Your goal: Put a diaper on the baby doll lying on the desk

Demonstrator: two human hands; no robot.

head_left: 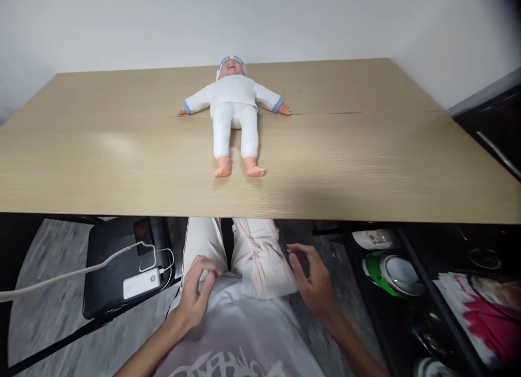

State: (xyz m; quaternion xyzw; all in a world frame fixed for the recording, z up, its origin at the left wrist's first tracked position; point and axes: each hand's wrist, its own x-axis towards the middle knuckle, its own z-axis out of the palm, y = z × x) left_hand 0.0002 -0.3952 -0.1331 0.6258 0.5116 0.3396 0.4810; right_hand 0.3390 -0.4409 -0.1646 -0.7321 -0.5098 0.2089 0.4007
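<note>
A baby doll (235,94) lies on its back on the wooden table (122,170), arms spread wide and feet pointing toward me. It wears a white long-sleeved top and trousers with blue cuffs, and a white cap with blue lettering. Both hands are below the table's front edge, near my lap. My left hand (197,290) is by my left thigh, fingers curved and thumb apart, slightly blurred. Beside my right thigh, my right hand (315,279) has its thumb and fingers apart, with nothing visible between them. Neither hand touches the doll.
On the left, a black seat (101,257) carries a white power bank (141,283) with cables and a dark phone-like device (143,236). Dark shelving at the right holds a green-and-white round item (393,274) and pink and white cloth (484,317). A wall stands behind the table.
</note>
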